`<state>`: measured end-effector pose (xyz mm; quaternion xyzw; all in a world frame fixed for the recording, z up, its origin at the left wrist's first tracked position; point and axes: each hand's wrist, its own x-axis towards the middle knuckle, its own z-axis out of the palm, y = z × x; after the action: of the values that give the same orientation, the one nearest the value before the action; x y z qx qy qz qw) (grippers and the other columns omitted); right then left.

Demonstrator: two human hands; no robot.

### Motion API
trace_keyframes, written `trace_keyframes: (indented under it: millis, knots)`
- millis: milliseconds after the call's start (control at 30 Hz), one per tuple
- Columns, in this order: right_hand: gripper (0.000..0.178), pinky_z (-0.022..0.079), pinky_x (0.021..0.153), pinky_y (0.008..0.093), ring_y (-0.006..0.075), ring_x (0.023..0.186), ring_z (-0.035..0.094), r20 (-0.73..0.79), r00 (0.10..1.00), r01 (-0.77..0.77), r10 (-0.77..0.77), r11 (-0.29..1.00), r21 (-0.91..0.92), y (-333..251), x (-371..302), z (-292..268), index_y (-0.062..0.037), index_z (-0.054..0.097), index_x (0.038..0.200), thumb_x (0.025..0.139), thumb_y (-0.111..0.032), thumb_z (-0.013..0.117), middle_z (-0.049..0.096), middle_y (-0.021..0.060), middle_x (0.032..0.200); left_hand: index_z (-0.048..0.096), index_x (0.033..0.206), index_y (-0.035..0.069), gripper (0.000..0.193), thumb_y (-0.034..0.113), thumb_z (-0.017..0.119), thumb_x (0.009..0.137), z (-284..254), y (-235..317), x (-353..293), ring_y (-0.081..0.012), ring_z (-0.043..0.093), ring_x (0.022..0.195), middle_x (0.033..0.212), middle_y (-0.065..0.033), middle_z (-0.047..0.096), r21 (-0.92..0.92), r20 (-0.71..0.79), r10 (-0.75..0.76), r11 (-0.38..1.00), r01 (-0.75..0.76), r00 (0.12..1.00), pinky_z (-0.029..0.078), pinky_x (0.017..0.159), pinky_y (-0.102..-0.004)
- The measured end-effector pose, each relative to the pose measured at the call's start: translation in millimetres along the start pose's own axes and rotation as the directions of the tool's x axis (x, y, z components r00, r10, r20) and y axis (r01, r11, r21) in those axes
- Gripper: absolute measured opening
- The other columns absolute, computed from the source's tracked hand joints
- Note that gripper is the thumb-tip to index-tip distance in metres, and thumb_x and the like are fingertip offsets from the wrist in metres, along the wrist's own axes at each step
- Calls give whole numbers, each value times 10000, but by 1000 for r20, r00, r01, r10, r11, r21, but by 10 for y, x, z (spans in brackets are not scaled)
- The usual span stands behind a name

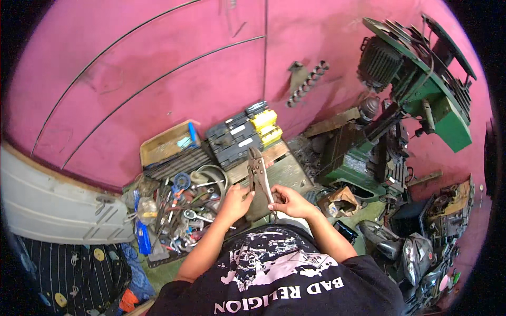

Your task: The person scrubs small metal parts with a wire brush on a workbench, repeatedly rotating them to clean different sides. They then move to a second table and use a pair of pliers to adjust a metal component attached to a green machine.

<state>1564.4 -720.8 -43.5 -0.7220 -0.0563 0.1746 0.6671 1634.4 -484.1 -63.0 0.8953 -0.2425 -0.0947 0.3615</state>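
Observation:
A pair of locking pliers (pixel 258 169) is upright in front of my body, with the worn metal jaws pointing away from me. My left hand (pixel 235 204) is closed on the handle at the left side. On the other side, my right hand (pixel 291 202) grips the longer handle near its lower end, thumb and fingers pressed together. Beneath the pliers is a worn wooden bench top (pixel 295 175). To the left of my left hand lie a ratchet wrench (pixel 196 215) and a heap of mixed hand tools.
Black cases (pixel 232 138) and a yellow case (pixel 267 126) stand against the pink wall. Left of them is a wooden tray (pixel 163 149). A green drill press (pixel 432 113) rises at the right, near a cardboard box (pixel 341 202). Several motorcycle parts (pixel 419 255) crowd the lower right.

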Motion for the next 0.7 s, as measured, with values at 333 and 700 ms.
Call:
trace_keyframes:
  millis: [333,700]
  knots:
    - [240,490,724,452,343,832,590,-318,688,54,-652,484,-874,-206,80,-1073,-69,621,1001,780,-67,713,572,126,860,514,1441,31,735,341,835,857,421,1006,1527,-175,562,1094,1212,-54,595,-587,-14,136,800,-119,991,484,951,-350]
    - [271,508,727,419,293,845,609,-357,341,-161,-869,321,-933,-829,1260,-2984,-164,695,1096,836,-93,672,596,85,868,429,1514,69,817,230,864,841,190,1807,3799,-136,563,1178,1307,-32,603,-595,-129,283,744,-303,950,482,1020,-325]
